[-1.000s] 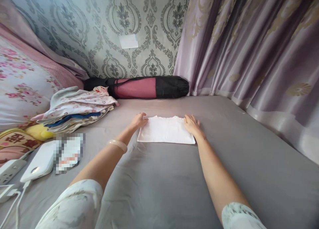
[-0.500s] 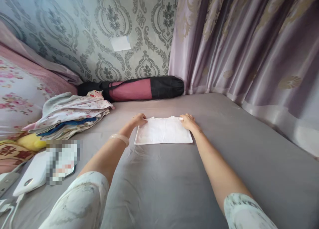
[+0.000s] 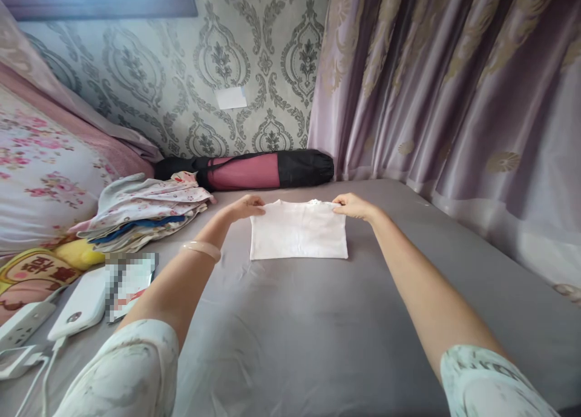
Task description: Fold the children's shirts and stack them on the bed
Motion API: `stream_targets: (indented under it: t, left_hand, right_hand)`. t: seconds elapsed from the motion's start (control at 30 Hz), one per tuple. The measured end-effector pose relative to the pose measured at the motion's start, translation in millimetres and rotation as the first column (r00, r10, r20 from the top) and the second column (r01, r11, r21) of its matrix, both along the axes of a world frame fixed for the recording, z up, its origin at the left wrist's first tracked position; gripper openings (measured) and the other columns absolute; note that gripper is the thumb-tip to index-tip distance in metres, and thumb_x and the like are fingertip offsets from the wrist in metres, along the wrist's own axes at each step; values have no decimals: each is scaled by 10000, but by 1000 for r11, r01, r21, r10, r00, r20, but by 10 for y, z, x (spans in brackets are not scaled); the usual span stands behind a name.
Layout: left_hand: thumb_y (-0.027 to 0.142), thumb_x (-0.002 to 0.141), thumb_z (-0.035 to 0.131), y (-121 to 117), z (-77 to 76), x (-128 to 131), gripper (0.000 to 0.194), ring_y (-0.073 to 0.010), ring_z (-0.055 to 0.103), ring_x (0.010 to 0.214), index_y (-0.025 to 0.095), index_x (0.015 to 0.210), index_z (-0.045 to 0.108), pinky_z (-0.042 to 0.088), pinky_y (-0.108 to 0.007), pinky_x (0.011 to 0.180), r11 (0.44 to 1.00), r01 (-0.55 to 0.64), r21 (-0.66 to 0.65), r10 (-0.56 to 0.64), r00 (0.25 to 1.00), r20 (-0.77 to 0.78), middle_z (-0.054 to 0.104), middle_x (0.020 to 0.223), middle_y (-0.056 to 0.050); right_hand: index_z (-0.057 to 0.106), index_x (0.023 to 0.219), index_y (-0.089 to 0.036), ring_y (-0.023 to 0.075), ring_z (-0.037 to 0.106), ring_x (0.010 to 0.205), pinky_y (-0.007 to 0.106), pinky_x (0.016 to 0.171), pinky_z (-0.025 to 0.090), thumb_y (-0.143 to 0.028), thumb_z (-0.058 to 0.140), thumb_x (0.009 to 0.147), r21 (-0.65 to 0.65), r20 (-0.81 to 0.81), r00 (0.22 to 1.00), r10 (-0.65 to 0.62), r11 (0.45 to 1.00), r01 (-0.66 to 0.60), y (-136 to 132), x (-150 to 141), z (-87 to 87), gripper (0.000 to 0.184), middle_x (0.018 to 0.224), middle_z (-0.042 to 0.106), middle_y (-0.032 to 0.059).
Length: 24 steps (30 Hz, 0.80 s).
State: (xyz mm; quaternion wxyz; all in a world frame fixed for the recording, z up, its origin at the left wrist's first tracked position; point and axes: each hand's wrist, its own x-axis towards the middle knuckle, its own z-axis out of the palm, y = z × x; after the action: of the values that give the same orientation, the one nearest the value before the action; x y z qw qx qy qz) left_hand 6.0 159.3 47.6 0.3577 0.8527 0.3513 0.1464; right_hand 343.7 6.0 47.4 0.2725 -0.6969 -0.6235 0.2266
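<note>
A small white shirt (image 3: 297,232), folded into a rough rectangle, is on the grey bed sheet. A curved neckline shows along its far edge. My left hand (image 3: 247,207) pinches its far left corner between thumb and fingers. At the far right corner, my right hand (image 3: 354,206) grips the cloth in the same way. The far edge looks slightly raised, while the near edge rests on the sheet.
A rolled mat in a black and pink bag (image 3: 254,172) lies against the wall. To the left are a pile of folded clothes (image 3: 149,208), a white power bank (image 3: 82,302), a power strip (image 3: 27,323) and a partly blurred flat item (image 3: 134,284). Curtains (image 3: 431,90) hang on the right.
My hands have closed on the shirt's far corners from resting beside them, and the far edge has lifted a little. My view has shifted and tilted up slightly.
</note>
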Motion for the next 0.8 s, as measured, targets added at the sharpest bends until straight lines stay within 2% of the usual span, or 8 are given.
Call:
stream_targets:
  t: [0.07, 0.17, 0.27, 0.37, 0.5, 0.6, 0.67, 0.8]
  left_hand:
    - [400, 662, 632, -21, 210, -36, 410, -189, 616, 799, 145, 982, 654, 461, -276, 699, 999, 45, 28, -46, 998, 52, 688, 875, -40]
    - [382, 731, 562, -51, 432, -39, 359, -190, 607, 776, 122, 950, 678, 453, -278, 693, 976, -15, 217, -4, 996, 85, 684, 838, -41]
    - [333, 786, 497, -100, 462, -36, 314, -193, 604, 777, 125, 918, 692, 450, -282, 719, 874, -139, 466, 97, 989, 114, 685, 825, -48]
    - [268, 827, 454, -217, 273, -108, 307, -208, 629, 850, 150, 984, 690, 451, -302, 797, 778, -90, 622, 67, 996, 59, 712, 914, -78]
    - [204, 893, 374, -541, -183, -331, 328, -211, 649, 941, 191, 1038, 667, 403, -377, 943, 724, 94, 683, -58, 995, -75, 726, 989, -83]
    - [170, 911, 354, -846, -496, -495, 339, -200, 628, 1047, 213, 1084, 643, 327, -424, 1039, 730, 197, 655, -131, 980, -148, 707, 1097, -77]
    - [123, 898, 336, -1019, -639, -572, 375, -190, 617, 1077, 224, 1110, 628, 302, -435, 1061, 747, 228, 624, -140, 972, -188, 696, 1129, -72]
    - [43, 791, 359, -1214, -788, -665, 477, -201, 585, 1139, 229, 1155, 607, 289, -469, 1074, 785, 261, 561, -126, 955, -268, 660, 1211, -72]
  right_hand:
    - [682, 875, -128, 146, 617, 723, 206, 647, 455, -151, 613, 725, 80, -64, 998, 9, 997, -3, -13, 19, 150, 166, 809, 706, 32]
    - [673, 898, -139, 147, 602, 721, 227, 656, 446, -178, 605, 736, 270, -41, 999, -6, 963, 17, -22, 1, 323, 180, 814, 697, 32]
    - [673, 925, -162, 161, 598, 757, 260, 709, 443, -194, 591, 754, 445, 74, 994, -77, 895, 36, -84, -61, 342, 192, 839, 696, 30]
    - [668, 920, -181, 177, 605, 767, 302, 771, 445, -180, 554, 789, 502, 224, 972, -73, 864, -50, -257, -133, 151, 174, 832, 695, 34]
    - [647, 919, -210, 196, 630, 875, 413, 972, 386, -109, 468, 817, 447, 408, 913, 34, 864, -232, -628, -212, -309, 230, 920, 711, 48]
    - [628, 976, -222, 197, 629, 969, 472, 1067, 309, -67, 436, 809, 388, 466, 880, 90, 873, -294, -891, -265, -625, 298, 1009, 701, 53]
    - [623, 994, -226, 194, 624, 1004, 474, 1082, 300, -54, 417, 815, 349, 486, 865, 126, 879, -324, -1021, -301, -766, 323, 1027, 694, 55]
    - [621, 1048, -221, 191, 605, 1064, 476, 1098, 279, -24, 372, 823, 255, 503, 841, 199, 896, -364, -1193, -362, -867, 389, 1083, 685, 60]
